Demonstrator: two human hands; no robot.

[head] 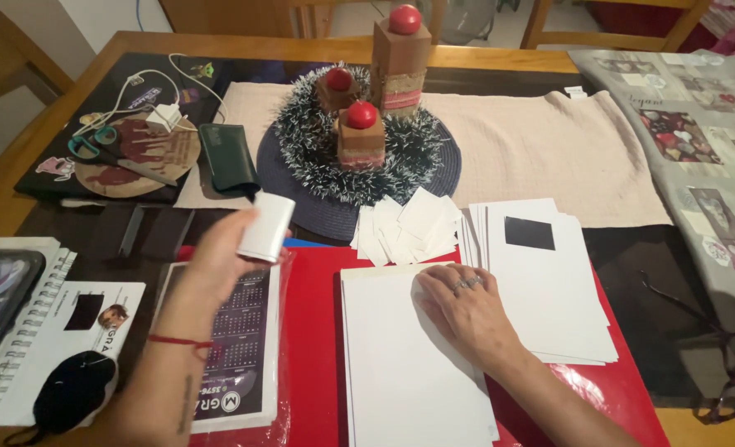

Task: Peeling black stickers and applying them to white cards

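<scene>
Pressing flat on a blank white paper sheet (409, 364) to steady it on the red plastic folder (313, 331), the right hand (467, 310) lies open, while the left hand (222, 257) grips a small white tube (268, 226) raised above the printed calendar card (239, 348).

A clear plastic packet of dark printed calendar cards with white borders (239, 348) lay at the near left of the counter, under the left wrist. Left of it sat a white rectangular card with a black patch and a small portrait picture (86, 319), resting on a spiral notebook. Farther back on the left, a black laptop lid carried small coloured stickers (57, 165). No lit screen showed.
</scene>
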